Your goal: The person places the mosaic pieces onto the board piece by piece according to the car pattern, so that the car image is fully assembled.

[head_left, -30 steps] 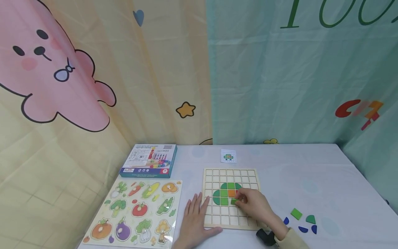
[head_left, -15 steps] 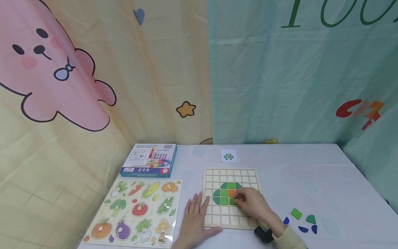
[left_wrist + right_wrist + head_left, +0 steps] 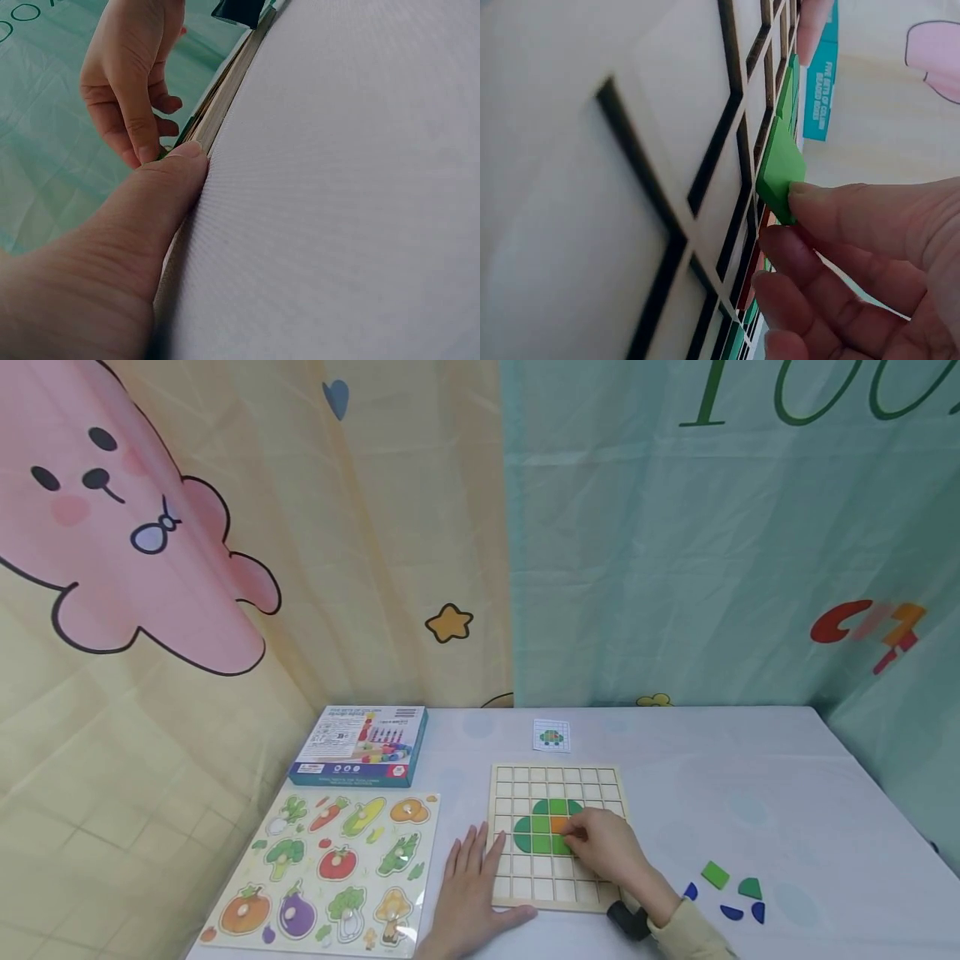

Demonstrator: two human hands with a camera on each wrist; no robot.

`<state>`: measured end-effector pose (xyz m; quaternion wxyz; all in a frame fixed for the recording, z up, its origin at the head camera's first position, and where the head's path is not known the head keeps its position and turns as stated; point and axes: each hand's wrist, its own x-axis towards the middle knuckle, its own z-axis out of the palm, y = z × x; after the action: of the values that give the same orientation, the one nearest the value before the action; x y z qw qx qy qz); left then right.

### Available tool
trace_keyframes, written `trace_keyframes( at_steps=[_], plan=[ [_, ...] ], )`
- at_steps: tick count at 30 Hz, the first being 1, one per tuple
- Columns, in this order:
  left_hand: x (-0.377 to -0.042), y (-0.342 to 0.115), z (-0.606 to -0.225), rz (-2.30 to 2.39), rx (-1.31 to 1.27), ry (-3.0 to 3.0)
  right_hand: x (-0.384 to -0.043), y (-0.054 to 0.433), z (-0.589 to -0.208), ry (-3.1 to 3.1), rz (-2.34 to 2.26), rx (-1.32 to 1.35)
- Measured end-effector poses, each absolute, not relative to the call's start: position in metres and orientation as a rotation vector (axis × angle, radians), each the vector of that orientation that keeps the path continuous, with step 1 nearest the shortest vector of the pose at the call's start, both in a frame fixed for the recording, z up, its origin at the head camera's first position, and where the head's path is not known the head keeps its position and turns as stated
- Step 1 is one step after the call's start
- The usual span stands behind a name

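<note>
One thin, bright light green square tile (image 3: 781, 165), straight-edged with a slightly darker side face, sits between the right thumb and index finger, over the wooden grid board (image 3: 543, 891) in front of both hands; whether it lies fully down in its cell I cannot tell. The right hand (image 3: 606, 846) is narrowed to a pinch on that tile, its other fingers curled beneath. Just beyond its fingertips is an orange square tile (image 3: 558, 824), and to their left more light green squares (image 3: 540, 833) and dark green rounded pieces (image 3: 522, 835) fill neighbouring cells. The left hand (image 3: 474, 893) is spread wide, straight fingers at the board's left edge, thumb against its near edge. Right of the right hand lie a loose light green square (image 3: 715, 875), a dark green rounded piece (image 3: 749, 888) and blue rounded pieces (image 3: 731, 913). A black device (image 3: 628, 922) is at the right wrist, by a beige sleeve (image 3: 693, 933). Beyond the hands lies a small picture card (image 3: 551, 737); left of the left hand, a vegetable puzzle (image 3: 337, 866), with a box (image 3: 356, 747) behind it.
</note>
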<state>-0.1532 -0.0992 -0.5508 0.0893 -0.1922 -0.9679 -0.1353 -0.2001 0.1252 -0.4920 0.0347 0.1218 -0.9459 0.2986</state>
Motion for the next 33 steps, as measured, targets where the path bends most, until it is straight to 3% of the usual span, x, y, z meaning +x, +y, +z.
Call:
trace_keyframes(
  at_steps=[17,33],
  plan=[
    [-0.153,-0.099,-0.549,-0.417,-0.558,-2.905,-0.191,0.133,-0.487,-2.928,0.947,0.334],
    [-0.153,-0.099,-0.552,-0.417,-0.577,-2.866,-0.166,0.239,-0.472,-3.037,0.848,-0.059]
  ],
)
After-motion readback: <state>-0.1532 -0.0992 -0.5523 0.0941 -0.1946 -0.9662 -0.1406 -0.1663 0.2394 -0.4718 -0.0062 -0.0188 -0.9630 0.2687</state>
